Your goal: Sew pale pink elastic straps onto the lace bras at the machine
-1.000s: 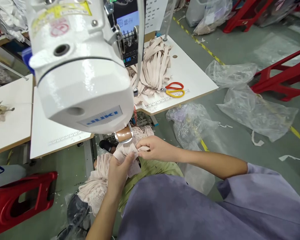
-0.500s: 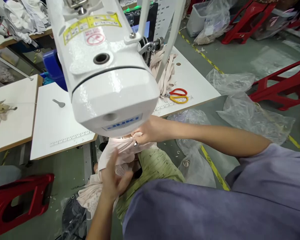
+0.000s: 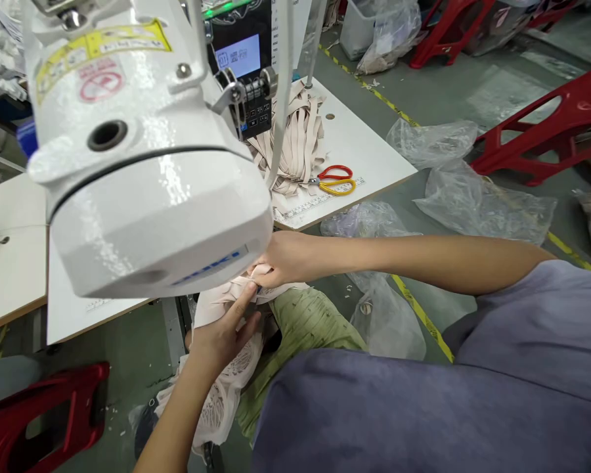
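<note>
Left hand (image 3: 224, 332) has risen, fingers pressing pink fabric (image 3: 236, 292).

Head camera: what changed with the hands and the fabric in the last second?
The right hand rose under the sewing machine head, still pinching the beige fabric. The left hand released its pinch and now lays outstretched fingers on it. Scissors stayed put.

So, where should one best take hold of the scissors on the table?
By the red and yellow loops, coming from the table's right edge: the scissors lie flat, loops toward that side, blades pointing into the strap pile.
</note>
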`<state>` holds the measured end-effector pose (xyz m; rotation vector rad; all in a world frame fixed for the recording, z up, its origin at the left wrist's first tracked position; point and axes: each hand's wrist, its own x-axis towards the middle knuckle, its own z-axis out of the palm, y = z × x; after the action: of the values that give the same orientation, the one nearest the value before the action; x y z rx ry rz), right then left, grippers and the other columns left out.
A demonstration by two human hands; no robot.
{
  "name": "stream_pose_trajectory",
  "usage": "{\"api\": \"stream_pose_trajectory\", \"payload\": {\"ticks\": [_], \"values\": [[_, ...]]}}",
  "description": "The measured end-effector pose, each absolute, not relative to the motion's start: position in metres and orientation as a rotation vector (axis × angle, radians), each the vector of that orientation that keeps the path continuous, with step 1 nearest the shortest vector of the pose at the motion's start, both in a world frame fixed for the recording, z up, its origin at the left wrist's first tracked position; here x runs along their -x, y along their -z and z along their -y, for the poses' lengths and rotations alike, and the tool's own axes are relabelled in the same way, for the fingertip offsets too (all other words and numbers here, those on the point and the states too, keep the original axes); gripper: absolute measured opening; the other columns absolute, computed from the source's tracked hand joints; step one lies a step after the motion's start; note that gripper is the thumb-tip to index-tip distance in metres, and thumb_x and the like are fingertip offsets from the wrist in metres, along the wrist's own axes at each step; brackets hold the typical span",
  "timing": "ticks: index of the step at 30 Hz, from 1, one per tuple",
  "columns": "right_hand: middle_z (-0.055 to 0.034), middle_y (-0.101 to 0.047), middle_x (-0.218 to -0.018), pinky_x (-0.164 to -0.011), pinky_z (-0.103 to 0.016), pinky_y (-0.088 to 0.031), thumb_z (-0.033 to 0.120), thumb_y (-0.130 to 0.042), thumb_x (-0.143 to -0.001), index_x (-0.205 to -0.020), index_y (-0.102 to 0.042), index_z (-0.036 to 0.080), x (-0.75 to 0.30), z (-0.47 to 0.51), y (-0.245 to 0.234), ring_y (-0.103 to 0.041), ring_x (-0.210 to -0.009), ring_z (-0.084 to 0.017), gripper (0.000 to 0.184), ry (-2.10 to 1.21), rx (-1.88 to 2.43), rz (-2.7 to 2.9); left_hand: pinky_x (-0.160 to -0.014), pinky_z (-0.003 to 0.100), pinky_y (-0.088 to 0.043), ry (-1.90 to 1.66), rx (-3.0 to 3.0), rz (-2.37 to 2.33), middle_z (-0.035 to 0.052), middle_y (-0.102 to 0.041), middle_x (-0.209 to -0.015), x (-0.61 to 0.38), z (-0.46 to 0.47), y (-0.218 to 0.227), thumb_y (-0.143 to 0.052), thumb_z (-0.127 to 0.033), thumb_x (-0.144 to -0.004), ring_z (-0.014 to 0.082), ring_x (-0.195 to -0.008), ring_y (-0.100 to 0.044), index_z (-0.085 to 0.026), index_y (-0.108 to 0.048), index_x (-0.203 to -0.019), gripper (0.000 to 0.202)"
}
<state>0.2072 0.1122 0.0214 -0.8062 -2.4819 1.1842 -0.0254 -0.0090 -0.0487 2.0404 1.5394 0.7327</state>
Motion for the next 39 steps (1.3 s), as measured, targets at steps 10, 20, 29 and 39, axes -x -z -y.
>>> {"api": "stream_pose_trajectory", "payload": {"ticks": [10, 20, 29, 39], "values": [[-0.0054, -0.067, -0.1, -0.095, -0.036, -0.041, 0.026, -0.058, -0.094, -0.089, -0.073, 0.021, -0.218, -0.103, 0.021, -0.057, -0.1, -0.02, 0.017, -0.77, 0.648, 2.267, -0.061, 0.025, -0.051, -0.63, -1.984, -1.708, 0.0035, -0.071, -0.128, -0.011, 0.023, 0.029, -0.068, -0.031, -0.087, 0.0218, -0.086, -0.074, -0.034, -0.052, -0.146, 0.062], [-0.0058, -0.068, -0.1, -0.1, -0.038, -0.041, 0.02, -0.061, -0.09, -0.086, -0.074, 0.02, -0.215, -0.106, 0.011, -0.058, -0.103, -0.021, 0.013, -0.906, 0.693, 2.239, -0.056, 0.026, -0.05, -0.662, -2.188, -1.784, 0.0112, -0.071, -0.126, -0.025, 0.022, 0.033, -0.062, -0.028, -0.092, 0.0221, -0.086, -0.075, -0.021, -0.05, -0.146, 0.056], [-0.0048, -0.072, -0.114, -0.113, -0.039, -0.039, 0.019, -0.05, -0.1, -0.113, -0.066, 0.021, -0.221, -0.085, 0.045, -0.062, -0.115, -0.015, 0.021, -0.327, 0.496, 2.172, -0.048, 0.021, -0.043, -0.568, -2.193, -1.983, 0.0063, -0.077, -0.109, -0.031, 0.031, 0.028, -0.058, -0.032, -0.094, 0.0119, -0.056, -0.065, -0.024, -0.057, -0.141, 0.047], [0.0012, -0.073, -0.105, -0.101, -0.037, -0.044, 0.015, -0.055, -0.095, -0.104, -0.069, 0.027, -0.225, -0.084, 0.037, -0.06, -0.102, -0.017, 0.021, -0.059, 0.523, 2.224, -0.063, 0.02, -0.048, -0.333, -2.479, -1.699, 0.004, -0.076, -0.098, 0.008, 0.018, 0.011, -0.057, -0.027, -0.095, 0.0163, -0.077, -0.07, -0.033, -0.054, -0.144, 0.05]]}}
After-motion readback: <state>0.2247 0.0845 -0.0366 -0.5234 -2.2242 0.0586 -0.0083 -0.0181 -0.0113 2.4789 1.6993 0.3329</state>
